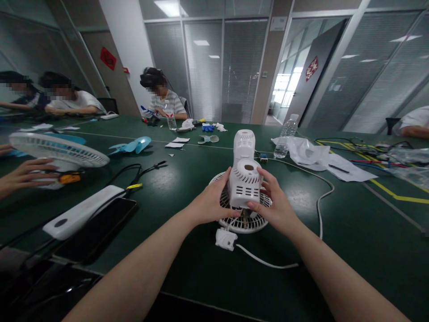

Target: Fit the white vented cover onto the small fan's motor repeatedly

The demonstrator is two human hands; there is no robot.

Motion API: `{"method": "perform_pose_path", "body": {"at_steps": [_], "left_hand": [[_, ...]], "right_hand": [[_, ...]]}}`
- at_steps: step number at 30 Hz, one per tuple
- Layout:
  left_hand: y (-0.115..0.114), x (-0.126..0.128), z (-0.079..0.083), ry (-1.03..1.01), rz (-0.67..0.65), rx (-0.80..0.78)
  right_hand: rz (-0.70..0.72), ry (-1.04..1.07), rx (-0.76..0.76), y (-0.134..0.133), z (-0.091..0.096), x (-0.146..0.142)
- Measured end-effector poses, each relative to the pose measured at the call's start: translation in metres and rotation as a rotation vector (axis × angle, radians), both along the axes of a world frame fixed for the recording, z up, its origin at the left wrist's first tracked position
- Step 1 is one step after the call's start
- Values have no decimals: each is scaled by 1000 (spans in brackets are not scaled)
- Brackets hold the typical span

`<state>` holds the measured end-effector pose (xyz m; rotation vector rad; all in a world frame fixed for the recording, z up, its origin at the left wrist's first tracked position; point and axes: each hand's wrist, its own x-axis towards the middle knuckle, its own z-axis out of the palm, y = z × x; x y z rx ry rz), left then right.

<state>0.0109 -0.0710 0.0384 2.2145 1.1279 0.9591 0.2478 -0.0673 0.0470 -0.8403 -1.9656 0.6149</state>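
Observation:
Between my two hands is a white plastic fan housing with vent slots and a round hole near its top. My left hand grips its left side, thumb along the lower edge. On the right side, my right hand wraps round it, fingertips on the shell. Beneath the housing lies a round white fan grille, partly hidden by it and my hands. A small white block with a cable rests on the table in front of the grille.
To the left are a white power strip, a black phone and black cables. Another person's hand holds a white fan. Blue fan blades, a plastic bottle, clear bags and paper lie farther back.

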Motion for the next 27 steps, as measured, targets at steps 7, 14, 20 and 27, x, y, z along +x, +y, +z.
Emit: {"method": "perform_pose_path", "body": {"at_steps": [7, 14, 20, 27], "left_hand": [[-2, 2, 4, 0, -4, -17], [-4, 2, 6, 54, 25, -46], [-4, 3, 7, 46, 7, 1], [-5, 2, 2, 101, 31, 50]], "right_hand": [[2, -13, 22, 1, -1, 2], [8, -14, 3, -1, 1, 3], [-1, -4, 4, 0, 1, 2], [-12, 39, 18, 1, -2, 2]]}}
